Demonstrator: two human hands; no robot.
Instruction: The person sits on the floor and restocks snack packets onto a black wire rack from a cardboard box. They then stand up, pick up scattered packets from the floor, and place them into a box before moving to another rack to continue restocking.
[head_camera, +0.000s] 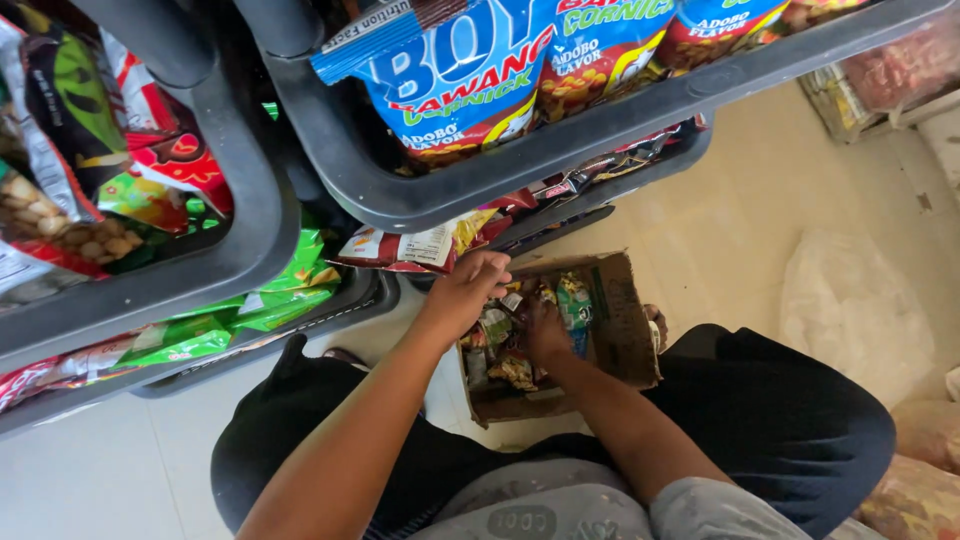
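The floor (740, 240) is laid with pale cream tiles, lit evenly by soft daylight. Two dark grey plastic shelving racks (250, 240) stand side by side over it, their tiers packed with bright snack bags (470, 80) (blue and red above, green lower down). A white plastic bag (850, 300) lies on the tiles at right. In the far upper right corner sits what may be a wrapped carton (880, 80), too blurred to tell.
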